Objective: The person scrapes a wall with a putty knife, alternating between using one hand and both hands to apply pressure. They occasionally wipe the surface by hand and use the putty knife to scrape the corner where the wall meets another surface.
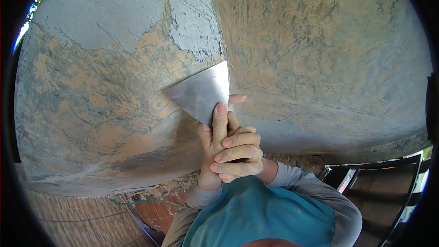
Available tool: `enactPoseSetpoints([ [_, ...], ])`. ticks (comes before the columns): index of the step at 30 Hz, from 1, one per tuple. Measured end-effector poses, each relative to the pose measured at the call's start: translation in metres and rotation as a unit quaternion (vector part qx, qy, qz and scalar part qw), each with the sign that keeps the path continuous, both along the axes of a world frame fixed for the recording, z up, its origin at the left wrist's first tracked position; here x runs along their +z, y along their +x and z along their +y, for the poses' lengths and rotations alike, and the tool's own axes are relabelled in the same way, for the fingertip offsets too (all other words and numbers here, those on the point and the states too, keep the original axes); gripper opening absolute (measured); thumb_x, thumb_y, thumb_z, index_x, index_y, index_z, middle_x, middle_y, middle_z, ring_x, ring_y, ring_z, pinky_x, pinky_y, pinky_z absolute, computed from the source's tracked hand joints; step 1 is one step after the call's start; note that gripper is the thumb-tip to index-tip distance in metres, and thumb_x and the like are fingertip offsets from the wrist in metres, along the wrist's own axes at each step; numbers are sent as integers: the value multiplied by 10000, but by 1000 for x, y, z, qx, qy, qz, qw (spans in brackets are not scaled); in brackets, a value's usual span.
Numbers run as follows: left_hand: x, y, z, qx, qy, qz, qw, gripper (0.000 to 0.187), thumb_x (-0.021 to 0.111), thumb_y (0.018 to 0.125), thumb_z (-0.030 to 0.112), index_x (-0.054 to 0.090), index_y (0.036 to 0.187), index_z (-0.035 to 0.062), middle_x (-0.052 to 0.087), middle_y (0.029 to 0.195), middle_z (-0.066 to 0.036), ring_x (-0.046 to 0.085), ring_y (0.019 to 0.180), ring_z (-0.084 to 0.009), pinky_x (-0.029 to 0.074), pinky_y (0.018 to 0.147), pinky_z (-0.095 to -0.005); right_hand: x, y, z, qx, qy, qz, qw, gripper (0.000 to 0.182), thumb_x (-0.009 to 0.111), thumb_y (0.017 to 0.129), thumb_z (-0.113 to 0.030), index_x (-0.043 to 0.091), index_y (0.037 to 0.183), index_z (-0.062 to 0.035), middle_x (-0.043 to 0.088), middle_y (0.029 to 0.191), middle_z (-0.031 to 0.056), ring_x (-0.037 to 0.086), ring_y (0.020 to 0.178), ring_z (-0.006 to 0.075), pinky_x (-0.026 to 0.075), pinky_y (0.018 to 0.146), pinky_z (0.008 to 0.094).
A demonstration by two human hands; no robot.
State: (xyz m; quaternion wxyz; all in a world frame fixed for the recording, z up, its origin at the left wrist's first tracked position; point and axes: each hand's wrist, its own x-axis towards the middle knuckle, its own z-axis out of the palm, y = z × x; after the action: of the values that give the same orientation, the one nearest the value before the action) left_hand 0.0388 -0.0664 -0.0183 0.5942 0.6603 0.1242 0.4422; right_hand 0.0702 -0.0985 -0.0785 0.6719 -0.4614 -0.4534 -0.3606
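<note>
A wide putty knife with a bare metal blade lies close against a curved, patchy concrete surface, its broad edge pointing up and left. My left hand is closed round the lower end of the knife, one finger stretched along the blade. Wrapped together with it, my right hand has its fingers curled over the grip. A fingertip shows behind the blade's right edge. The handle is hidden inside both hands. Above the blade, smooth grey plaster patches meet rougher tan areas along a ridge.
The concrete continues to the right as another broad face. Woven bamboo matting lies at the lower left, beside a green cord. A dark slatted frame stands at the lower right. Crumbly rubble lines the concrete's lower edge.
</note>
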Motion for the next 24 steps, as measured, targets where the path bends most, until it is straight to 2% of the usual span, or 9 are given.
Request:
enactPoseSetpoints([
  [4, -3, -4, -7, 30, 20, 22, 999, 439, 390, 1084, 371, 575, 1200, -10, 644, 961, -66, 574, 737, -102, 464, 701, -256, 34, -39, 28, -291, -213, 209, 909, 351, 762, 866, -190, 644, 1193, -145, 540, 732, -37, 513, 646, 116, 446, 629, 223],
  [8, 1, -6, 8, 33, 53, 37, 997, 423, 379, 1088, 346, 526, 1277, -2, 644, 1021, -77, 579, 770, -116, 464, 730, -266, 50, -25, 13, -24, -205, 183, 961, 800, 783, 811, -148, 413, 1519, -115, 582, 842, 26, 531, 713, 205, 488, 804, 297],
  [10, 0, -4, 9, 48, 95, 48, 993, 423, 373, 1089, 334, 502, 1316, 1, 644, 1051, -82, 582, 787, -123, 465, 745, -271, 34, 13, 15, 92, -15, 24, 995, 841, 777, 811, -131, 361, 1541, -107, 579, 831, 27, 534, 712, 203, 500, 760, 314],
  [12, -6, -2, 8, 74, 163, 60, 982, 427, 368, 1091, 322, 477, 1355, 5, 644, 1080, -87, 584, 803, -130, 465, 760, -276, 34, 7, 19, 19, -66, 58, 996, 558, 754, 851, -165, 462, 1325, -117, 608, 798, 7, 572, 733, 175, 493, 699, 289],
  [13, -11, -3, 5, 86, 197, 66, 974, 430, 365, 1092, 315, 465, 1375, 7, 644, 1095, -90, 586, 812, -134, 465, 767, -278, 37, -22, 23, -112, -207, 169, 957, 264, 733, 892, -207, 589, 1099, -130, 637, 771, -15, 609, 753, 148, 481, 659, 256],
  [14, -15, -5, 6, 90, 226, 71, 967, 435, 362, 1093, 309, 453, 1394, 9, 644, 1110, -92, 587, 820, -137, 465, 775, -281, 35, -28, 19, -110, -220, 203, 948, 251, 729, 896, -209, 590, 1087, -127, 631, 764, -15, 606, 747, 146, 480, 657, 254],
  [17, -28, -10, 6, 100, 308, 97, 941, 456, 354, 1095, 291, 416, 1452, 14, 645, 1155, -100, 591, 844, -148, 465, 797, -288, 12, 9, 1, 75, -39, 57, 995, 215, 717, 907, -215, 591, 1052, -118, 610, 744, -17, 596, 729, 143, 476, 651, 247],
  [21, -29, -15, 5, 117, 330, 174, 920, 464, 335, 1102, 328, 446, 1414, 3, 639, 1137, -99, 581, 784, -132, 475, 728, -265, 5, 9, -1, 100, -25, 42, 994, 180, 700, 922, -223, 592, 1005, -106, 583, 716, -19, 582, 705, 138, 471, 642, 238],
  [24, -15, -8, 8, -10, 82, 97, 992, 436, 312, 1109, 331, 499, 1314, -6, 637, 1103, -82, 573, 739, -112, 468, 675, -242, 0, 12, -3, 97, -30, 44, 994, 167, 688, 933, -229, 593, 970, -97, 563, 696, -20, 572, 686, 134, 467, 636, 232],
])
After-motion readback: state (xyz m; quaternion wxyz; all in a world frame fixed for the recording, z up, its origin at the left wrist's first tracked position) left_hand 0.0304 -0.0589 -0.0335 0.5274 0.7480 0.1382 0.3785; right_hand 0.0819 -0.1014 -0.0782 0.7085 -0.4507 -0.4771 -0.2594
